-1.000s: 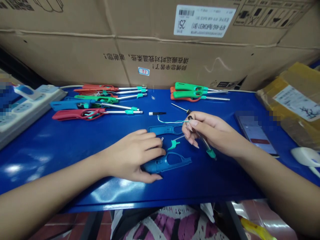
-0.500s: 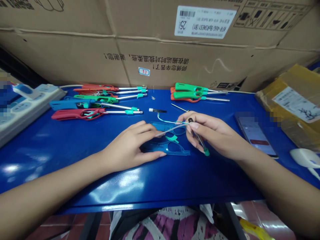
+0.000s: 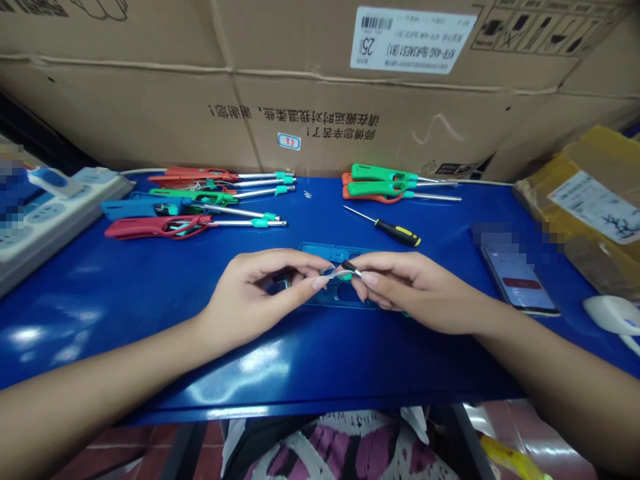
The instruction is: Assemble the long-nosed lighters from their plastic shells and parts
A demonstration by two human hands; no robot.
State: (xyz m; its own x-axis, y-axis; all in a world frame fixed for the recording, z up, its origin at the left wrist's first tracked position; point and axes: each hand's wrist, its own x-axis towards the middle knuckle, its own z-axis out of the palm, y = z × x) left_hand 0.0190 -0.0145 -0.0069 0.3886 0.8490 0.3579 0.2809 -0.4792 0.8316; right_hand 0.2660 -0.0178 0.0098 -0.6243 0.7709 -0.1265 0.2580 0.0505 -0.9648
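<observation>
My left hand (image 3: 273, 287) is closed, thumb and fingertips pinching one end of a thin pale tube (image 3: 334, 275). A dark piece with a wire (image 3: 281, 280) shows partly under its palm. My right hand (image 3: 413, 287) is closed on a metal lighter nozzle, mostly hidden by the fingers; its black end (image 3: 350, 268) sticks out towards the left hand, where the tube meets it. Beneath the hands lie two blue lighter shell halves: the far half (image 3: 320, 251) and the near half (image 3: 345, 303), both partly covered.
A black and yellow screwdriver (image 3: 397, 232) lies beyond my right hand. Several lighters, a red one (image 3: 155, 227) among them, lie at left; green and orange ones (image 3: 383, 190) lie at back right. A power strip (image 3: 50, 213), phone (image 3: 517, 273) and large carton (image 3: 310, 87) surround the work.
My hands have come closer together over the blue shells. The black, white-ended part has left its place on the table. The nozzle has turned and its green tip is now mostly hidden. The screwdriver is uncovered.
</observation>
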